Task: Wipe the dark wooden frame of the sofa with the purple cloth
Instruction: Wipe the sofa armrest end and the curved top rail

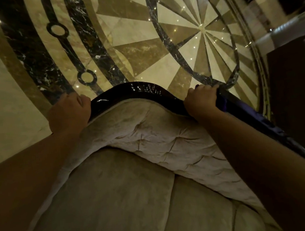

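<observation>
Plainly, the person leans over the back of a sofa, both bare arms reaching forward to its top rail. The dark wooden frame arches glossy and black across the middle of the view, then runs down toward the lower right edge. The left hand is curled over the frame at the left end of the arch, fingers wrapped to the far side and thumb tucked against the wood — a closed grip on the rail itself. The right hand is folded over the frame on the right slope of the arch, pressing the purple cloth against the wood; only a small fold of the cloth shows, just beside the hand on its right, the rest hidden under the palm and fingers. Below the frame lies the pale tufted backrest, buttoned and creased, and nearer the camera a beige seat cushion. Beyond the rail spreads a polished marble floor — cream and tan wedges ringed with dark veined bands, dotted with small reflected lights.
</observation>
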Available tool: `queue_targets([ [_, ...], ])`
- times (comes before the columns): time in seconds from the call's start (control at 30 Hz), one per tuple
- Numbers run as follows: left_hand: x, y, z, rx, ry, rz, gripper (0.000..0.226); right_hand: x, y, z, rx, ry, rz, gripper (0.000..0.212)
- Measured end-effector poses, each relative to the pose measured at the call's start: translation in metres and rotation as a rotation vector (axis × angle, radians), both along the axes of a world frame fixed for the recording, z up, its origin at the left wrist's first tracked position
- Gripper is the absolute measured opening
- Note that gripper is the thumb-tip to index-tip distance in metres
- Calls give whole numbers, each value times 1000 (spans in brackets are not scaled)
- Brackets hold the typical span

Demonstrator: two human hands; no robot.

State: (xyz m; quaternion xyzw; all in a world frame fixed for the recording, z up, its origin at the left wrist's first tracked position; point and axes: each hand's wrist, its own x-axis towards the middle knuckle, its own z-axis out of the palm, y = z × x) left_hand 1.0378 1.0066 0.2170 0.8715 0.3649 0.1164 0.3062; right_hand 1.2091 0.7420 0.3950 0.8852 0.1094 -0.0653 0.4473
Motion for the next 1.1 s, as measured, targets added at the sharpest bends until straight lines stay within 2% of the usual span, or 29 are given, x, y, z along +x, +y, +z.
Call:
queue_targets([
  [0.1, 1, 0, 0, -10, -10, -7, 43, -1, -5, -15, 131, -34, -5, 36],
  [0.2, 0, 1, -3, 24, -5, -14, 40, -12, -7, -38, 574, -106, 37, 38],
  [0.33, 2, 1, -5, 33, 1, -18, 36, -25, 38, -60, 1130, -227, -140, 30],
  [0.4, 2, 1, -6, 53, 13, -1, 33, -25, 70, -62, 1315, -228, -233, 27],
  [0.43, 2, 1, -5, 61, 16, -2, 31, -27, 86, -62, 1341, -189, -224, 26],
  [0.57, 1, 1, -4, 64, 20, -12, 27, -48, 142, -70, 1208, -30, 64, 27],
  [0.73, 3, 1, -6, 67, 32, -26, 33, -63, 145, -81, 1093, -8, 338, 37],
  [0.8, 3, 1, -7, 60, 34, -14, 35, -52, 131, -77, 993, 30, 374, 45],
  [0.87, 2, 1, -9, 57, 29, -13, 38, -38, 104, -65, 879, 11, 293, 44],
  [0.93, 3, 1, -7, 39, -3, -20, 42, -16, 58, -41, 615, 15, 147, 33],
  [1.03, 1, 3, -6, -10, -21, -31, 45, 3, 8, -2, -52, 85, -53, 26],
  [1.1, 1, 3, -6, -22, -15, -30, 50, 9, 10, 11, -263, 68, -57, 25],
])
